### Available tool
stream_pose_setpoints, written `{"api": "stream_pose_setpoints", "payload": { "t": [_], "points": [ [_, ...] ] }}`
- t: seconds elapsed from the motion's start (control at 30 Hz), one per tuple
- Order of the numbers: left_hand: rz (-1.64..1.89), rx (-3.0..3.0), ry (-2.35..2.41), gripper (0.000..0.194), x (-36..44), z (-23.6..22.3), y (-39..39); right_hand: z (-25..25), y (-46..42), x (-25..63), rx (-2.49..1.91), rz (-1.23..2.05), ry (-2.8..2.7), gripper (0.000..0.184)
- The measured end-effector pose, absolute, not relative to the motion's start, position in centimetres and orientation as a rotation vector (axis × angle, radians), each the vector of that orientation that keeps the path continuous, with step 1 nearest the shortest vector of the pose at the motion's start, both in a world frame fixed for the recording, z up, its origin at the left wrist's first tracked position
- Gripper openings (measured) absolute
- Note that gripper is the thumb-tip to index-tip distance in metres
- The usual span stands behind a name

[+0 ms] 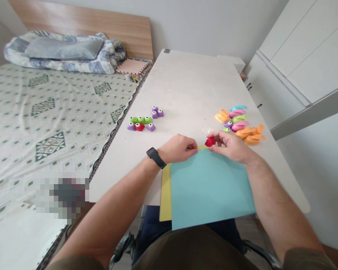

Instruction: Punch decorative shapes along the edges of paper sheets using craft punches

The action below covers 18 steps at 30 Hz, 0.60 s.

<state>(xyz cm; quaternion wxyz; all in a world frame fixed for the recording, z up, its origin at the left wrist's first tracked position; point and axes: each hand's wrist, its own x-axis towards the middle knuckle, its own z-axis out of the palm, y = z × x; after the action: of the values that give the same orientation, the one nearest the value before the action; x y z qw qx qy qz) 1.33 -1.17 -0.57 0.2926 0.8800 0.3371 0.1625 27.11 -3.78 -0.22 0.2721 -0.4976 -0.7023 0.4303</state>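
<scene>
A light blue sheet of paper (211, 187) lies on a yellow sheet (165, 195) at the near edge of the white table (186, 86). My left hand (178, 148) is closed in a pinch on the far edge of the papers. My right hand (231, 145) is closed on a small red paper punch (210, 141) set at that same far edge. A black watch (156, 157) sits on my left wrist. Tiny white paper cut-outs (207, 130) lie just beyond the punch.
A cluster of small green, purple and red punches (142, 123) sits at the table's left. Larger orange, pink, green and blue lever punches (239, 123) lie at the right. A bed (45, 112) flanks the table's left; white cabinets (298, 56) stand to the right.
</scene>
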Motion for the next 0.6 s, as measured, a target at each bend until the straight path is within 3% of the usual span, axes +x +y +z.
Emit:
{"api": "stream_pose_setpoints", "payload": {
  "t": [0.2, 0.6],
  "points": [
    [0.457, 2.331, 0.882, 0.019, 1.26, -0.6, -1.17, 0.48, -4.16, 26.57, -1.424, 0.85, -2.122, 0.037],
    [0.476, 2.317, 0.877, 0.019, 1.36, -0.34, -1.28, 0.19, -4.24, 26.85, -1.379, 0.927, -2.23, 0.03]
  ]
}}
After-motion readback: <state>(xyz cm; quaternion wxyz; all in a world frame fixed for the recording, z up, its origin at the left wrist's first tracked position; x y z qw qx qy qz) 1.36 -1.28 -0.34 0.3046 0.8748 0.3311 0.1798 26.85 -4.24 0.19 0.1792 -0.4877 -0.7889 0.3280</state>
